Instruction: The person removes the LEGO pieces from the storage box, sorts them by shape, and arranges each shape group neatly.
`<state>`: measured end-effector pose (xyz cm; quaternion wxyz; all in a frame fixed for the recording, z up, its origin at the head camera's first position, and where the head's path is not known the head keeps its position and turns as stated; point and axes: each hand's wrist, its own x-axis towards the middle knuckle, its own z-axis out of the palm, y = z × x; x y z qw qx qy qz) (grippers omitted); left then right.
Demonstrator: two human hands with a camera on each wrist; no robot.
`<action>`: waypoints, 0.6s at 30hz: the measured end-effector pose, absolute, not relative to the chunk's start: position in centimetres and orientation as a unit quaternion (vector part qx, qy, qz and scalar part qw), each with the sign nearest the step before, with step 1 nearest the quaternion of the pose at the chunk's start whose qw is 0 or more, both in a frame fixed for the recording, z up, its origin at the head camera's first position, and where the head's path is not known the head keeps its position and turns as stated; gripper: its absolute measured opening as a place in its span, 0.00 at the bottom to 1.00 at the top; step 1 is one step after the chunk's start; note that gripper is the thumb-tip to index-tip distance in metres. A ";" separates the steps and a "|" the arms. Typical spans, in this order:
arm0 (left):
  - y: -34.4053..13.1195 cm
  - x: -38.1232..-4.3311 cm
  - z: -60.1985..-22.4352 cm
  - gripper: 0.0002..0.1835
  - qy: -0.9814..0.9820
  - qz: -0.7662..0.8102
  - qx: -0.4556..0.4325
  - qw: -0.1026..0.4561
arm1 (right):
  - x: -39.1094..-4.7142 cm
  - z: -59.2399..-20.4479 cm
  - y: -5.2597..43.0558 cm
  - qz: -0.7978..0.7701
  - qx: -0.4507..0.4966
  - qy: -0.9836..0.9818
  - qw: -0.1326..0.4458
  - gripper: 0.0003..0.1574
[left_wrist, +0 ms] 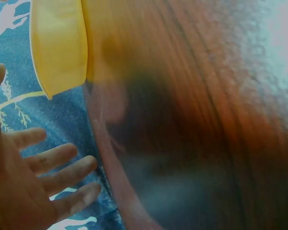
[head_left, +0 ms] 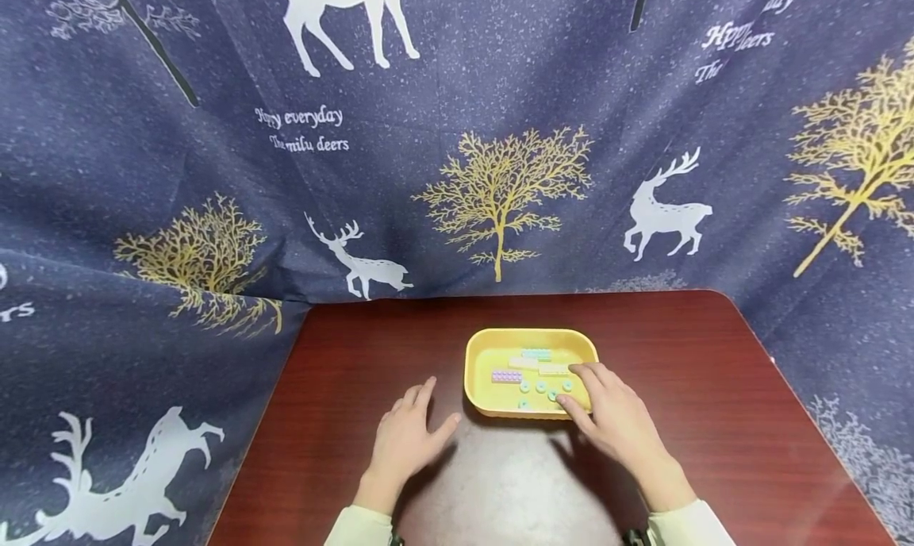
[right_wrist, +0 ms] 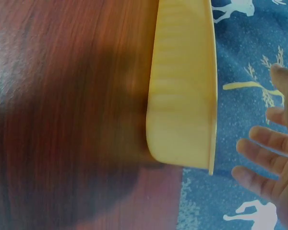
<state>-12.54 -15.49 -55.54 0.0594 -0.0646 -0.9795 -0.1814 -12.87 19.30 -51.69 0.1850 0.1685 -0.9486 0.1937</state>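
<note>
A yellow plastic tray [head_left: 493, 411] holds a purple studded toy brick [head_left: 506, 377], a teal brick [head_left: 536, 355], a pale pinkish-white brick [head_left: 524, 363] and a pale yellow brick [head_left: 553, 370]. Several small teal rings [head_left: 524, 387] lie in its front part. Over the tray's right front corner reaches my right hand [head_left: 620, 421], thumb and fingers spread, with nothing seen held. Left of the tray, apart from it, my left hand [head_left: 405, 436] hovers above the table with fingers extended and nothing in it. Both wrist views show only the tray's outer wall [left_wrist: 60, 43], [right_wrist: 185, 96], not its contents.
The dark red wooden table [head_left: 357, 355] has a glossy bright reflection at its front. A blue cloth [head_left: 457, 70] printed with deer and trees hangs behind the table and along its sides.
</note>
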 end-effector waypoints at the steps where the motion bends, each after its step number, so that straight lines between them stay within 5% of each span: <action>1: -15.4 -12.6 -55.5 0.46 -0.979 -0.186 -0.063 0.059 | -13.0 -51.7 19.1 0.195 0.169 -0.949 0.183 0.35; 18: -14.0 -13.2 -55.4 0.46 -0.973 -0.214 -0.065 0.053 | -14.5 -51.5 16.7 0.193 0.184 -0.950 0.163 0.33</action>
